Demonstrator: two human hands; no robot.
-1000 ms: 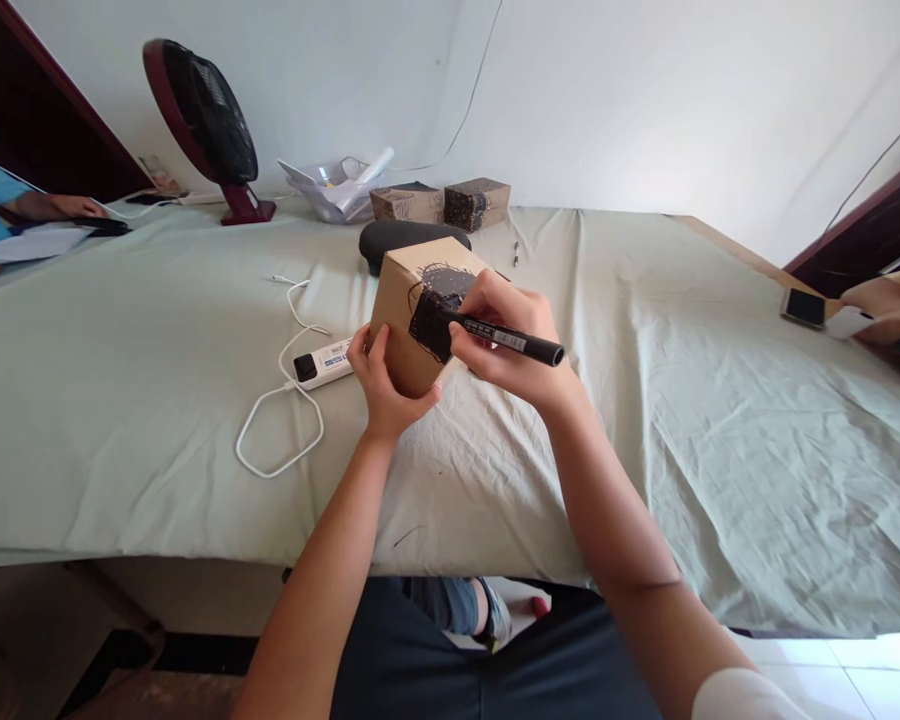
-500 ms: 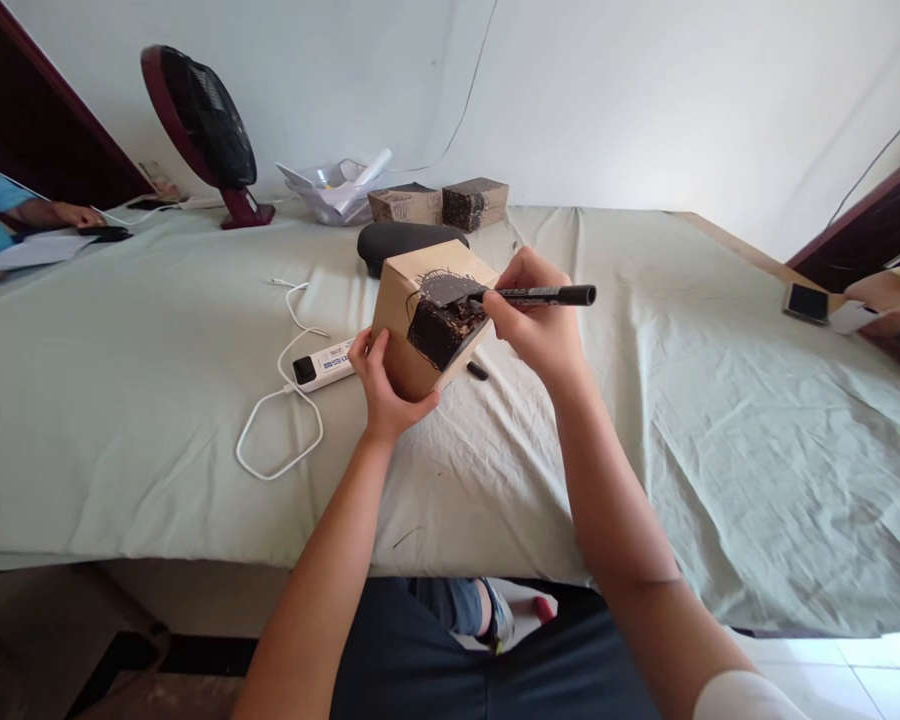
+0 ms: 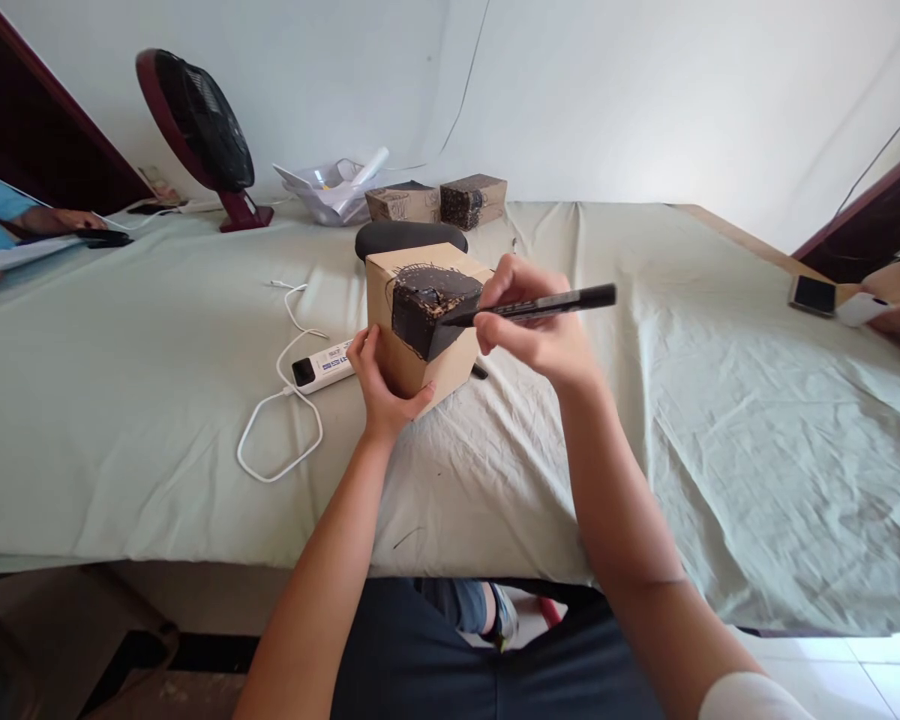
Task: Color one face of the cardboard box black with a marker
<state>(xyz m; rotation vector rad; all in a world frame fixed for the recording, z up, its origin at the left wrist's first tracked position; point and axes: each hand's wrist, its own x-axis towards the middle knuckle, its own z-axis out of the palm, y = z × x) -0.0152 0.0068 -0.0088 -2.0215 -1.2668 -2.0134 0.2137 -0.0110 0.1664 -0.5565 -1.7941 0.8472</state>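
A cardboard box (image 3: 397, 355) stands in front of me, with a large patch of black ink spread over one corner and several faces. My left hand (image 3: 386, 390) grips its lower left, thumb on the near face and fingers around the side. Pinched in my right hand (image 3: 536, 320) is a black marker (image 3: 562, 303), its tip at the inked corner of the box. A small black cap (image 3: 479, 370) lies on the cloth just behind the box's right side, partly hidden.
A white power strip (image 3: 326, 366) and white cable (image 3: 251, 425) lie left of the box. Behind are a black case (image 3: 411, 238), two cardboard boxes (image 3: 472, 203), a plastic basket (image 3: 330, 195) and a fan (image 3: 202, 130). Other people's hands show at both sides, near a phone (image 3: 812, 296) on the right.
The box has turned and tilted so its top and right face show more. My right hand has angled the marker, moving its tip down and left to the box's corner.
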